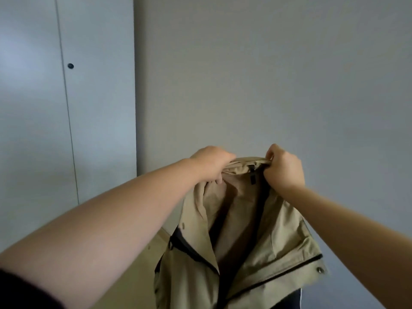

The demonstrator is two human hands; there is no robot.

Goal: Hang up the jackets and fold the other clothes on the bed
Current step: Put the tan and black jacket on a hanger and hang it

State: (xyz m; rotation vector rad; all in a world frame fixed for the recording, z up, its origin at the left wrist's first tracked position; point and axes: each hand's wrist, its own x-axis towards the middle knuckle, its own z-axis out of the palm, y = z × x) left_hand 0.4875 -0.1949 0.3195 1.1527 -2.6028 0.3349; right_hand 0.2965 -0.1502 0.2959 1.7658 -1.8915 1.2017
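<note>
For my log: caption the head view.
Left hand and right hand grip the collar of a beige fabric jacket before a grey wall.

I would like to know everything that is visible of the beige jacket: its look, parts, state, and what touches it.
The beige jacket looks like woven cloth with a paler lining. It hangs in the air before a grey wall, front open toward the camera, its lower part out of view. The left hand and right hand grip its collar on either side of a black loop. A black zipper runs across one flap, beside a metal snap.
</note>
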